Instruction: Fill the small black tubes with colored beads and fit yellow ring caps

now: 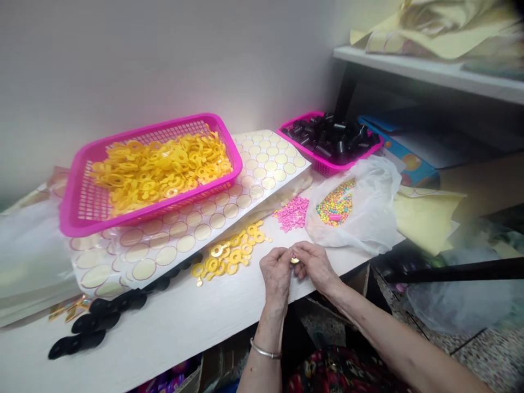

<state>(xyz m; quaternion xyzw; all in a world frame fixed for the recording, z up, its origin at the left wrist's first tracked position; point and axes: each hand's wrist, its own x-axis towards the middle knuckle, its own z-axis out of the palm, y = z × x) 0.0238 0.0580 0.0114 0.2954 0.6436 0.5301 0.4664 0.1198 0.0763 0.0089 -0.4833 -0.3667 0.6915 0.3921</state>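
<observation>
My left hand [277, 273] and my right hand [315, 266] meet at the table's front edge, fingers pinched together around a small yellow piece [295, 260]. Most of that piece is hidden by the fingertips. Just left of my hands lies a loose pile of yellow ring-shaped pieces [233, 254] on the white table [180, 322]. Behind my hands is a heap of small pink pieces [292, 213]. Beside it, a white plastic bag [374, 204] lies open with multicoloured beads [338, 204] inside.
A pink basket [153, 215] of yellow pieces stands on sheets of round stickers [262, 164]. Another pink basket [323, 165] holds black parts. Black discs [88, 322] lie at the left front. A shelf [429, 68] overhangs the right back.
</observation>
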